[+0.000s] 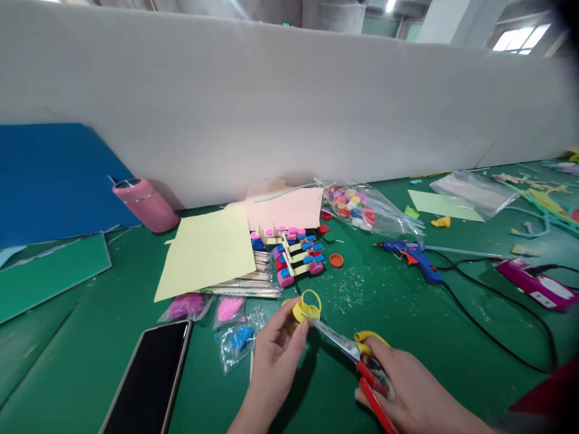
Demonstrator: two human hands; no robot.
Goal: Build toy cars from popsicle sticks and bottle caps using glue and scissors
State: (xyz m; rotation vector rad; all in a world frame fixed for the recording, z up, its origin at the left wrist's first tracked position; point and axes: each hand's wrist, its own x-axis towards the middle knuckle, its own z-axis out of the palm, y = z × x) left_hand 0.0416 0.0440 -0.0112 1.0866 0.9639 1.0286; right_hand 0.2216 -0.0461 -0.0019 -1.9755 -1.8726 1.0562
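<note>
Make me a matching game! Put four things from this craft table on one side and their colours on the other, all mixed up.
Things:
1. glue gun
2. water bottle
3. phone
4. ring piece in the left hand, being snipped by the scissors in the right hand

Colours:
A. black
B. yellow
C. blue
D. pink

Right pairs: 1-C, 2-D, 3-A, 4-B

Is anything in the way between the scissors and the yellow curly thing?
Nothing visible is. The scissors in the right hand have their blade tips right at the yellow strip, which the left hand pinches above the green table.
</note>
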